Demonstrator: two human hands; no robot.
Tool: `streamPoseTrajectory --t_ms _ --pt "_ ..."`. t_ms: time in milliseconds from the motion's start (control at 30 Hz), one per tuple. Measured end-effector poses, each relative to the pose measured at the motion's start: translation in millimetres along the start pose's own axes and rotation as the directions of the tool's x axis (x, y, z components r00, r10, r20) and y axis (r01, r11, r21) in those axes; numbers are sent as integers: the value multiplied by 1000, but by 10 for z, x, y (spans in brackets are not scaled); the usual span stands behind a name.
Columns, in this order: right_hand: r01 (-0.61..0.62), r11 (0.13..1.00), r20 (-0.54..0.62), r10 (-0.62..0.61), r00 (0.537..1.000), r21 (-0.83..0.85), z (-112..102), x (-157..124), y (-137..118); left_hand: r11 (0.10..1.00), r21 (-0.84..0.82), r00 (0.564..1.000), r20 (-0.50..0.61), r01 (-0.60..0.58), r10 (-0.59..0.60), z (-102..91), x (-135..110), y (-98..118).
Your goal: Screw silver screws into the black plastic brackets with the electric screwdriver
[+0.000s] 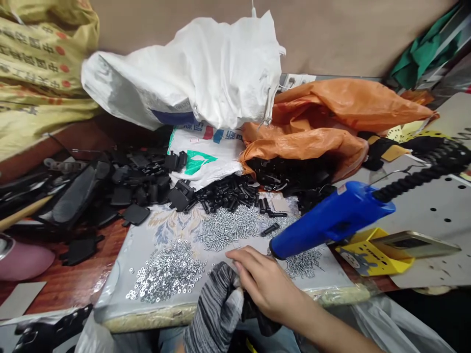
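Observation:
My left hand (217,306), in a grey and black striped knit glove, is closed at the front edge of the padded board. A black part (267,323) shows below and between my hands; its shape is mostly hidden. My bare right hand (263,282) bends over the gloved fingertips, its fingers pressed together, and whatever they pinch is hidden. Left of my hands lies a pile of small metal nuts (167,269). Behind them is a heap of silver screws (230,225), with more screws (305,262) to the right. A blue electric screwdriver (331,220) hangs just above my right hand.
Small black plastic parts (228,193) are heaped behind the screws. White (191,68), orange (331,105) and yellow (44,63) sacks stand at the back. A yellow holder (371,252) carries a phone (419,242) at right. A pink cup (25,260) stands left.

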State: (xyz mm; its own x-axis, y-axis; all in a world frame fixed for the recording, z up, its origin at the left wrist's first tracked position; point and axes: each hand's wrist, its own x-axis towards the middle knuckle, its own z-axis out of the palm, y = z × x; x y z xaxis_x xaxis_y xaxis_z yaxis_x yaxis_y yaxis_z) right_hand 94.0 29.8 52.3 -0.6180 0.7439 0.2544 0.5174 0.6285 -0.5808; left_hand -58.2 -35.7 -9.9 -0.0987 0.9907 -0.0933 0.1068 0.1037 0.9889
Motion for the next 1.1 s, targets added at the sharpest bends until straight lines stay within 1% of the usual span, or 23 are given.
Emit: streamPoseTrajectory --t_ms 67,100,133,167,233,267,300,333,400,467,500,567,633,667,767,867,933,967,1033,1067,1100 --pt "18 998 -130 -26 991 -58 110 -43 -23 994 -76 997 10 82 -81 -13 6 51" --pt "37 998 -181 -46 982 -54 156 -63 -41 984 -135 993 36 119 -115 -26 17 85" --pt "56 998 -204 -59 977 -18 186 -75 -58 970 -197 989 67 143 -132 -47 31 121" --pt "66 997 -194 -55 979 50 197 -77 -67 955 -251 986 103 156 -134 -76 45 154" --pt "34 976 -108 -11 994 215 172 -47 -36 932 -318 980 151 175 -132 -160 64 197" --pt "-3 965 -69 22 997 263 148 -18 15 924 -331 976 163 191 -143 -212 65 201" --pt "-42 962 -48 57 997 268 128 16 93 920 -331 972 168 210 -162 -268 59 196" --pt "-80 972 -40 91 995 222 119 51 192 920 -318 969 163 229 -184 -326 48 184" --pt "-137 991 -27 137 990 4 149 109 424 923 -287 964 137 258 -227 -433 18 158" --pt "-152 968 32 161 986 -200 233 140 634 932 -247 960 155 265 -231 -509 -11 149" --pt "-151 955 64 172 983 -254 281 146 710 944 -218 961 180 248 -211 -530 -20 152" --pt "-147 948 88 178 980 -281 360 147 799 975 -148 970 204 167 -135 -537 -24 154" --pt "-143 949 87 174 981 -279 401 149 825 996 -49 984 167 69 -60 -510 -14 133" --pt "-142 949 85 172 981 -283 409 153 828 999 -2 990 132 44 -44 -489 -6 111" --pt "-130 948 93 164 982 -292 409 185 833 994 102 998 46 43 -48 -429 9 35" --pt "-123 950 99 157 983 -286 352 236 786 991 126 999 5 46 -47 -388 15 7" --pt "-127 968 79 147 986 -217 259 268 664 992 120 999 -31 46 -42 -362 24 20" --pt "-109 984 71 119 990 -140 200 280 572 992 117 998 -56 43 -37 -343 31 28" --pt "-14 999 75 11 997 36 85 294 343 994 107 994 -106 23 -12 -291 54 32" --pt "45 995 85 -53 995 90 40 296 223 995 104 992 -126 9 4 -256 68 24" --pt "100 990 98 -110 989 97 9 294 112 995 101 989 -146 -1 16 -219 82 12"
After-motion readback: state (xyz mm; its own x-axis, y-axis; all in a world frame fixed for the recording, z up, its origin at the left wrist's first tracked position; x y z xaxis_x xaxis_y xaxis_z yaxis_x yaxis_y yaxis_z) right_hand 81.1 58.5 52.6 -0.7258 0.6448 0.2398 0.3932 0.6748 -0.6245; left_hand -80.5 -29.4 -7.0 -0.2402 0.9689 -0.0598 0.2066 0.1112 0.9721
